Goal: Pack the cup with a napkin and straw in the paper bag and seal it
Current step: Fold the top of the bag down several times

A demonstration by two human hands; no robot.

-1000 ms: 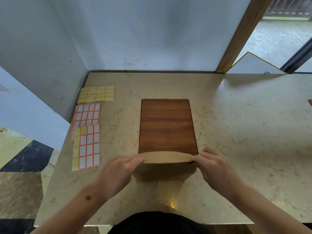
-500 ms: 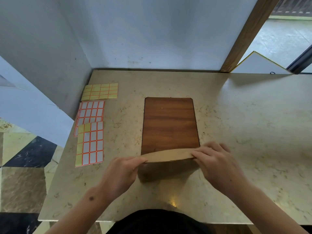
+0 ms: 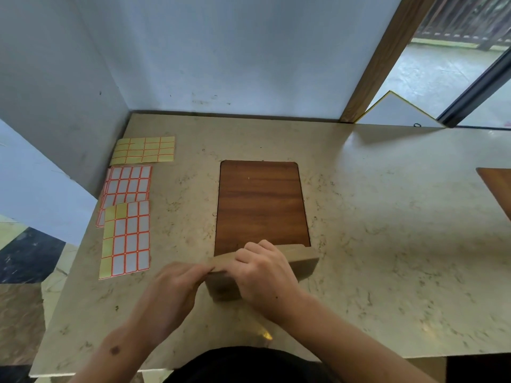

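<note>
Two hands on paper bag point(image 3: 301, 265), at wooden board's point(image 3: 261, 203) near edge | left hand point(image 3: 177, 288) pinches fold; right hand point(image 3: 262, 275) apparently presses it | risk: crease springs open unless sticker sheets point(image 3: 125, 239) supply a seal.

Matt brown paper bag point(image 3: 302, 262), wood-grain board point(image 3: 261, 203), glossy marble-look table point(image 3: 387, 217).

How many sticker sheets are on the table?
3, maybe more hidden underneath. A yellow sticker sheet lies farthest back by the wall, a white one with orange lines sits in the middle, and a partly peeled one lies nearest, overlapping it.
</note>
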